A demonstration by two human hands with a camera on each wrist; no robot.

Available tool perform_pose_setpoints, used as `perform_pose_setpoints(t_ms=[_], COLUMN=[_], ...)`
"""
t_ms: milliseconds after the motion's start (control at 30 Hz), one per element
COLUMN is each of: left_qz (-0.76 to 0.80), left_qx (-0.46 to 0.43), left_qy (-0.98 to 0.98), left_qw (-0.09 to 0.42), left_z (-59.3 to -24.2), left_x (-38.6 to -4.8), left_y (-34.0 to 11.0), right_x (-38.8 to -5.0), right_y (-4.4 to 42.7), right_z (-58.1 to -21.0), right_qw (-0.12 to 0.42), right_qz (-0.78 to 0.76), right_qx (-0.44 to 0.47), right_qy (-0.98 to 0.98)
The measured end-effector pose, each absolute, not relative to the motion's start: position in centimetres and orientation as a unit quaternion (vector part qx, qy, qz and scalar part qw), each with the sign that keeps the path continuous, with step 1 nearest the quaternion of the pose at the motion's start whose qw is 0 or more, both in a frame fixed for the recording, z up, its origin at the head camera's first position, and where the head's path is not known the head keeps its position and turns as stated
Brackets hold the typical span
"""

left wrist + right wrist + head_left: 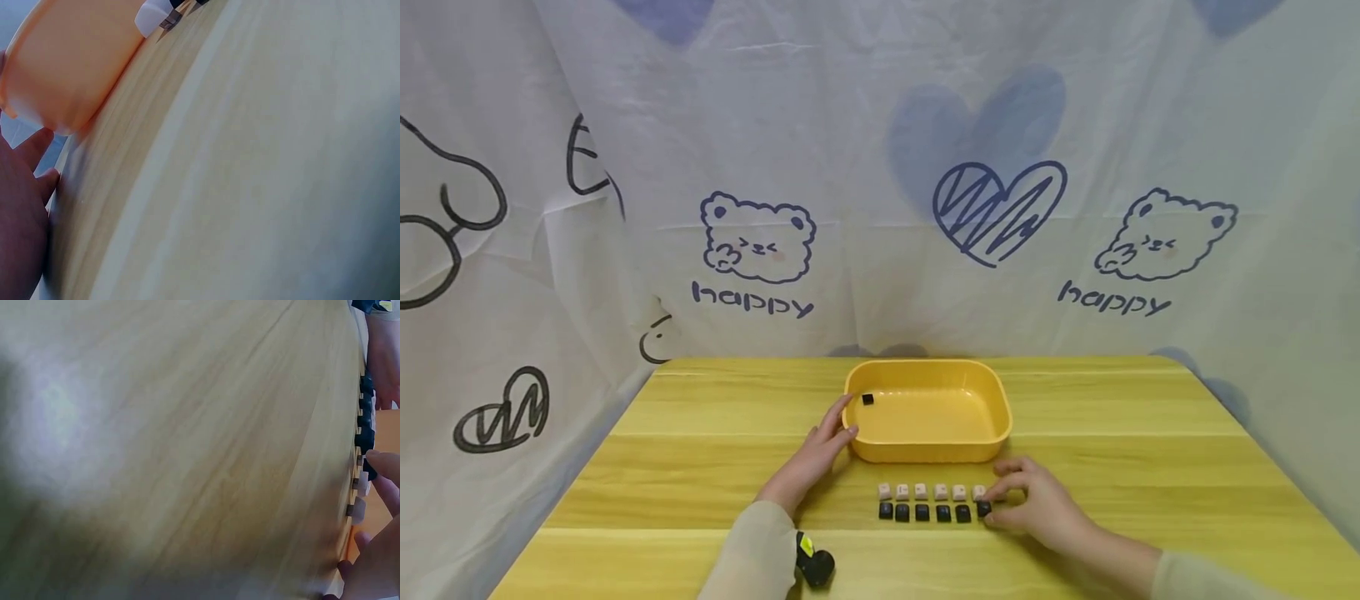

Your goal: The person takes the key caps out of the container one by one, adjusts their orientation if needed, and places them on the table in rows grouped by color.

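Observation:
My left hand (815,457) holds the left end of a yellow plastic basin (925,452), thumb and forefinger at its rim; in the left wrist view other fingers touch the outer wall. One black keycap (868,399) lies inside, near the left end. In front of the basin are two rows of keycaps: white keycaps (921,492) behind, black keycaps (922,512) nearer me. At the right end of the front row, my right hand (1037,504) pinches a black keycap (984,508) between thumb and forefinger. That hand partly covers the white row's right end.
Everything stands on a yellow wood-grain table (700,450). A white printed cloth (865,275) hangs behind its back edge and along the sides. A black wrist device (816,567) is on my left wrist.

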State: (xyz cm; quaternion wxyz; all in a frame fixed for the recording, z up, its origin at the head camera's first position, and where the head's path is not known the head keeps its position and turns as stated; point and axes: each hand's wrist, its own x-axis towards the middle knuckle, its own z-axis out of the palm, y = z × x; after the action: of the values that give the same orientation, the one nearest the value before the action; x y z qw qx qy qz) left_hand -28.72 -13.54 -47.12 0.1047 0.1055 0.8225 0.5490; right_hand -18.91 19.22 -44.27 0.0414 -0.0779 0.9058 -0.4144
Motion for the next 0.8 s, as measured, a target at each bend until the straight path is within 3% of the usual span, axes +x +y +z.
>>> perform_pose_setpoints(t_ms=[800], left_qz=[0.547], left_qx=[0.113], left_qy=[0.824], left_qw=[0.097], left_z=[-47.06], left_x=[-28.67], left_y=[-13.43], right_x=[-18.75], right_y=[18.61], right_z=[-44.46], right_qw=[0.028], right_qz=[-0.342], right_qx=[-0.053], right_qy=[0.938])
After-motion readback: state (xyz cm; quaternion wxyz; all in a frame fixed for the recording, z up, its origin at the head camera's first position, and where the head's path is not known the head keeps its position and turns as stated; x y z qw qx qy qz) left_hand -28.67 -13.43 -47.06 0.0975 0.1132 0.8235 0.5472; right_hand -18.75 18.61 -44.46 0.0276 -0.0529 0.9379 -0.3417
